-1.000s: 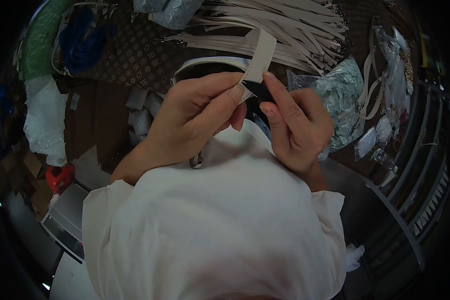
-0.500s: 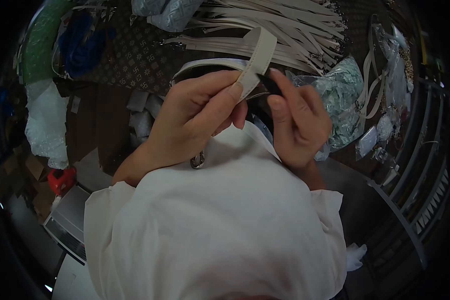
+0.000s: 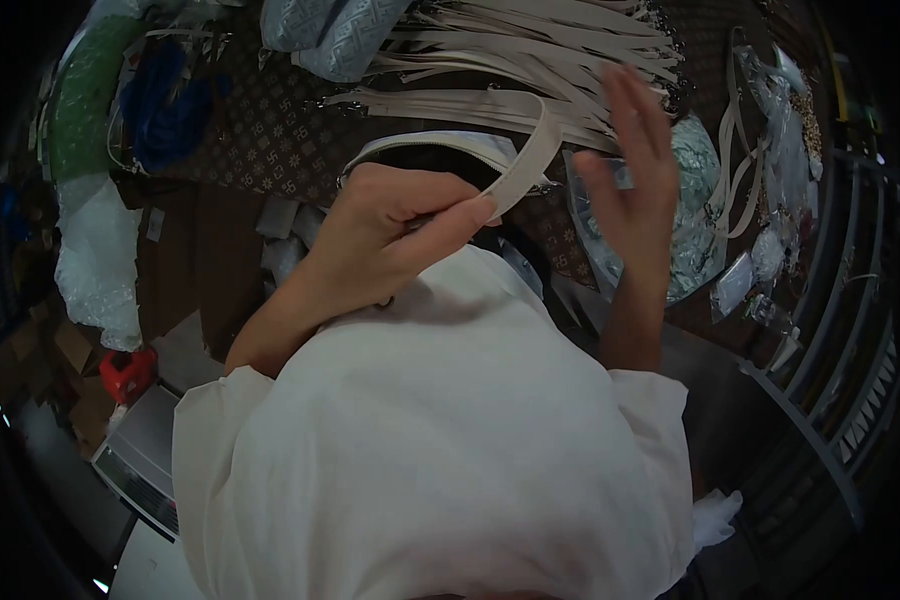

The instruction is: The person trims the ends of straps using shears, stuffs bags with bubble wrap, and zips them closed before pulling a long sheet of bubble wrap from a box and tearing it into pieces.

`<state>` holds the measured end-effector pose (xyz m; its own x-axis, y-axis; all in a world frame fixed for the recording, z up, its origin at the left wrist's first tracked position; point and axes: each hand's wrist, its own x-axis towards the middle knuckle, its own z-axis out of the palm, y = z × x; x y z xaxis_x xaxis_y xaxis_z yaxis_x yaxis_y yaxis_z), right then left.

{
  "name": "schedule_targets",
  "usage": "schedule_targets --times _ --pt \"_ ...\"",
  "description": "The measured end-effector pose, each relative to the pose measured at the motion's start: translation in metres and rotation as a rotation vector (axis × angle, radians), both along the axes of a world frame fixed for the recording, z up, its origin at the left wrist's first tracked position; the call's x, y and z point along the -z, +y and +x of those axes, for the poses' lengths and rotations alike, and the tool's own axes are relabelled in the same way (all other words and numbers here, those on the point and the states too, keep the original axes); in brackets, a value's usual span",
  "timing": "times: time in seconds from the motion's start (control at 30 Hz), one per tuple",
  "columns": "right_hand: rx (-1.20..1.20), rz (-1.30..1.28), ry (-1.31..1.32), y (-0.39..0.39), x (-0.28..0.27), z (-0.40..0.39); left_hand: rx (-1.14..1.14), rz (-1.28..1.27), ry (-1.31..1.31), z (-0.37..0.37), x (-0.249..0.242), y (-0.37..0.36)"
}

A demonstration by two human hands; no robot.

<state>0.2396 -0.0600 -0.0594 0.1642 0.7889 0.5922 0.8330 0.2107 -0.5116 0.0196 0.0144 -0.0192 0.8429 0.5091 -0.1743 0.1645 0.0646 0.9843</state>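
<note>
A cream stitched strap (image 3: 532, 165) curves up from my left hand (image 3: 395, 225), which pinches it between thumb and fingers. Behind that hand is an open zippered pouch (image 3: 485, 146) with a pale rim and a dark inside. My right hand (image 3: 632, 185) is raised to the right of the strap, apart from it, with thumb and fingers spread and somewhat blurred. No object shows in it. A small piece of metal hardware (image 3: 385, 302) peeks out below my left wrist, mostly hidden.
Many cream straps (image 3: 540, 55) with metal ends lie across the patterned table cover (image 3: 280, 130). Grey-blue quilted items (image 3: 345, 40) are beside them. Plastic bags of pale green material (image 3: 695, 190) lie at right, near a metal rack (image 3: 820, 350). Bubble wrap (image 3: 95, 250) hangs at left.
My right hand has let go of or lost from view a small black pointed object and moved up and right, opening. My left hand still holds the strap, which has dipped slightly.
</note>
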Motion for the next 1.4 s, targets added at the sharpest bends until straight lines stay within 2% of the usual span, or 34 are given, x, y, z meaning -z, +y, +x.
schedule_targets --times 0.03,0.07,0.1,0.17,0.23,0.3,0.37,0.4,0.47,0.5,0.57,0.6,0.67,0.7,0.77,0.83,0.9,0.93,1.0,1.03,1.1,1.13,1.2,1.23,1.27,1.3,1.33,1.37,1.4 --pt "0.016 0.004 0.000 0.007 -0.016 -0.009 0.063 0.282 -0.022 0.000 -0.006 0.004" --pt "-0.240 -0.101 -0.088 0.013 -0.031 -0.017 0.123 0.566 -0.047 -0.001 -0.010 0.009" --pt "-0.498 -0.204 -0.176 0.016 -0.038 -0.020 0.133 0.574 -0.047 -0.006 -0.012 0.014" --pt "-0.574 -0.231 -0.137 0.025 -0.036 -0.009 0.087 1.079 0.049 -0.020 -0.017 0.026" --pt "-0.669 -0.254 -0.104 0.029 -0.036 -0.001 0.010 1.124 0.113 -0.035 -0.021 0.037" --pt "-0.570 -0.325 -0.087 0.028 -0.033 0.001 -0.075 1.167 0.182 -0.043 -0.022 0.042" --pt "-0.520 -0.287 -0.090 0.027 -0.033 0.003 -0.159 1.008 0.180 -0.049 -0.018 0.043" --pt "-0.461 -0.263 -0.093 0.026 -0.032 0.004 -0.159 1.014 0.182 -0.052 -0.015 0.044" --pt "-0.372 -0.197 -0.153 0.026 -0.028 0.006 -0.172 0.587 0.043 -0.055 -0.010 0.046" --pt "-0.285 -0.138 -0.214 0.025 -0.027 0.007 -0.167 0.588 0.039 -0.054 -0.008 0.045" --pt "-0.208 -0.075 -0.231 0.022 -0.029 0.003 -0.174 -0.512 -0.043 -0.051 -0.007 0.039" --pt "-0.136 -0.012 -0.244 0.021 -0.030 0.001 -0.172 -0.509 -0.043 -0.052 -0.002 0.037" --pt "-0.089 0.058 -0.214 0.024 -0.029 0.002 0.264 -0.873 -0.105 -0.053 0.006 0.033" --pt "-0.041 0.121 -0.184 0.025 -0.027 0.003 0.321 -0.888 -0.169 -0.055 0.003 0.031" --pt "-0.083 0.063 -0.166 0.024 -0.020 0.009 0.267 -0.880 -0.423 -0.065 -0.007 0.039" --pt "-0.138 0.013 -0.155 0.020 -0.008 0.015 -0.017 -0.701 -0.852 -0.078 -0.024 0.051" --pt "-0.142 -0.100 0.169 0.014 0.011 0.017 0.101 -0.913 -1.296 -0.081 -0.060 0.074" --pt "-0.148 -0.094 0.168 0.010 0.013 0.019 0.101 -0.904 -1.298 -0.084 -0.064 0.081" --pt "-0.168 -0.413 0.384 -0.002 0.011 0.018 -0.536 -0.422 -1.412 -0.088 -0.067 0.091" --pt "-0.170 -0.409 0.384 -0.005 0.008 0.011 -0.535 -0.417 -1.412 -0.083 -0.062 0.095" --pt "-0.378 -0.523 0.501 -0.010 0.003 -0.002 -0.556 -0.166 -1.161 -0.068 -0.043 0.100" --pt "-0.360 -0.519 0.505 -0.011 0.006 -0.002 -0.540 -0.178 -1.159 -0.066 -0.037 0.101" --pt "-0.198 -0.395 0.484 -0.013 0.016 0.007 -0.417 -0.208 -0.896 -0.063 -0.024 0.106" --pt "-0.036 -0.475 0.583 -0.016 0.017 0.017 -0.393 -0.233 -0.897 -0.062 -0.015 0.107" --pt "-0.004 -0.475 0.583 -0.019 0.023 0.030 -0.547 0.035 -0.530 -0.064 -0.006 0.109" --pt "0.147 -0.503 0.530 -0.023 0.034 0.046 -0.673 0.309 -0.158 -0.065 0.004 0.112" --pt "0.296 -0.531 0.478 -0.031 0.043 0.059 -0.648 0.299 -0.166 -0.069 0.018 0.117" --pt "0.323 -0.530 0.478 -0.040 0.050 0.070 -0.560 0.327 0.022 -0.074 0.035 0.121" --pt "0.396 -0.622 0.372 -0.049 0.057 0.079 -0.469 0.359 0.211 -0.077 0.055 0.124"
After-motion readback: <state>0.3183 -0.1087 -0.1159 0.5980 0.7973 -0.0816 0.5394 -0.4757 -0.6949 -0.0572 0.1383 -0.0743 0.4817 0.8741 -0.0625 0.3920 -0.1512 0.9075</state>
